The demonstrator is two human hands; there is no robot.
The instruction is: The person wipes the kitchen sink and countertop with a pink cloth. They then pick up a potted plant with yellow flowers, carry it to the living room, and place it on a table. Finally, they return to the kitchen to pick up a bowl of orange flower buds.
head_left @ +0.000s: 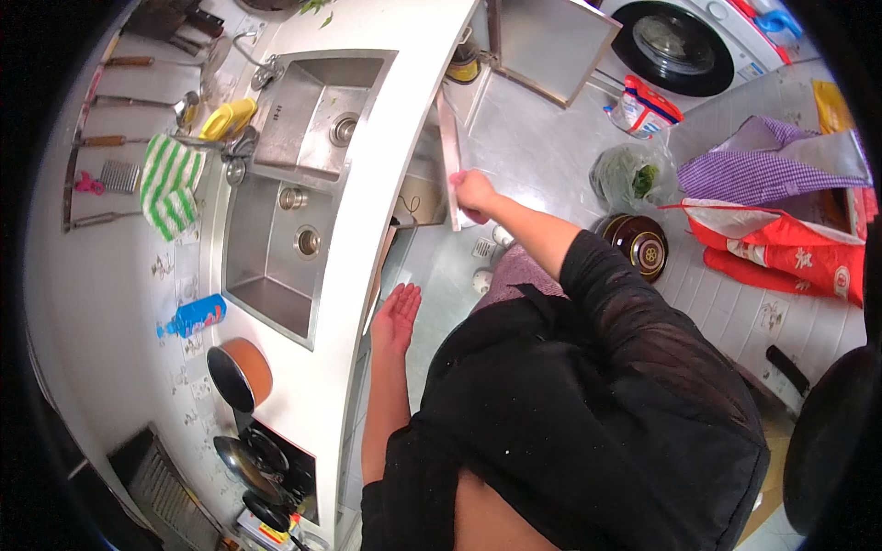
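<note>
My right hand (473, 195) has its fingers closed round the free edge of a cabinet door (448, 138), which stands swung out from under the white counter. Closer to me, my left hand (397, 317) is held palm up beside the counter's front edge, its fingers stretched out with nothing in them. Part of the cabinet's inside (423, 184) shows between the door and the counter; a thin dark cord or wire lies there. Most of the interior is hidden under the worktop.
A double steel sink (363, 174) is set in the counter (354, 239) on my left, with an orange pan (246, 367) nearer me. Another open door (551, 46) juts out ahead. On the right floor are a round dark pot (636, 248), a plastic bag (625, 174) and a red bag (772, 243).
</note>
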